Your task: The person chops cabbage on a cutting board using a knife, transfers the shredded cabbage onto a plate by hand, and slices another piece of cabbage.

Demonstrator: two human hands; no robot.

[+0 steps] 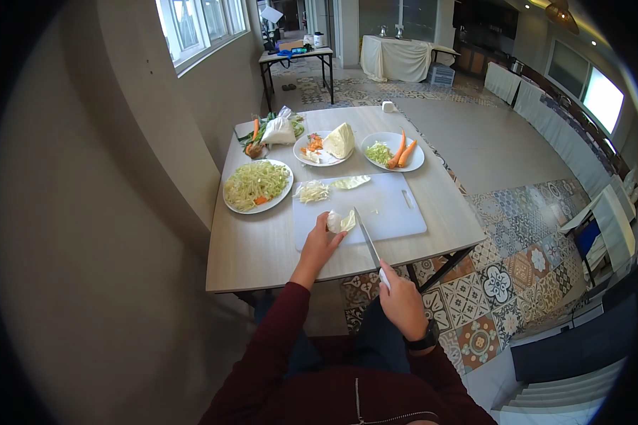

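Note:
My left hand [321, 244] is closed around a piece of pale cabbage [348, 222] on the white cutting board [397, 227]. In my right hand [402, 301] is a knife [368, 239], gripped by its white handle, with the blade's tip beside the cabbage piece. Further back on the board lie a heap of shredded cabbage [312, 190] and a flat cabbage leaf piece [351, 182]. Whether the blade touches the held piece I cannot tell.
Behind the board are a plate [299, 157] with a cabbage wedge [339, 141] and a plate [420, 159] with carrots [407, 153]. A plate of shredded cabbage [255, 185] stands left. A white bag [279, 132] lies among vegetables. The wall [159, 142] is close on the left.

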